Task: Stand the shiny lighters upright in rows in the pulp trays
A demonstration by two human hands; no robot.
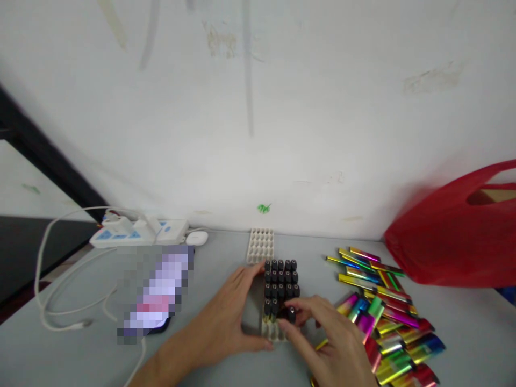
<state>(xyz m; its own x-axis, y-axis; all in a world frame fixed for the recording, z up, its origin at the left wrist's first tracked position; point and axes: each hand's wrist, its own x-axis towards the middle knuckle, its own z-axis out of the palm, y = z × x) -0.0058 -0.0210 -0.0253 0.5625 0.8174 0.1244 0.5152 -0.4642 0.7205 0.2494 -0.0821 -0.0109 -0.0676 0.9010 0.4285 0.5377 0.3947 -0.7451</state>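
Pinching black piece (292, 313) in fingertips (283, 324) of right hand (336, 336)

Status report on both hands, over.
Left hand open, spanning pale tray's left side. Right hand pinching black-capped piece near tray's front. Shiny pieces scattered beside right hand.

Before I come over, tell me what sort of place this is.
Probably a worktable in a plain room: black-topped pieces stand in rows, shiny coloured sleeves lie piled, and the wall is scuffed.

Red bag (451, 239), white power strip (174, 232), looping cable (39, 260); blurred screen (163, 282), probably a phone
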